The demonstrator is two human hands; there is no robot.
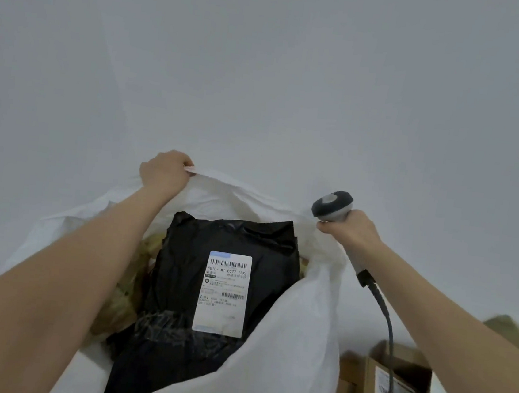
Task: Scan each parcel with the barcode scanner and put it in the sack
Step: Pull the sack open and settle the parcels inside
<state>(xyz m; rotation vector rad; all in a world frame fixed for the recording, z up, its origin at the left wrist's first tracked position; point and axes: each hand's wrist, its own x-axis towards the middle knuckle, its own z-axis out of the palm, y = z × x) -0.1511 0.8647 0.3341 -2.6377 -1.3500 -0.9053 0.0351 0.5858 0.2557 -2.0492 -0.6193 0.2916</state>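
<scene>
Your left hand (166, 170) grips the sack (284, 343) rim at 11 o'clock; your right hand (352, 230), at 2 o'clock, is curled round the barcode scanner (331, 204). The black parcel (186, 268) lies inside the sack — done, I'd judge — while the cardboard box (399, 380) at 4 o'clock sits outside, unbagged.

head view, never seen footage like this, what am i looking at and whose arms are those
There is no machine here. The single picture comes from a camera worn on a person's head, looking down, so both arms are the wearer's own. The left hand grips the rim of a white sack and holds it open. The right hand holds a corded scanner beside the rim. Inside the sack lies a black parcel, its label facing up, on tan packaging that is hard to make out. At lower right, outside the sack, sit cardboard boxes.
</scene>
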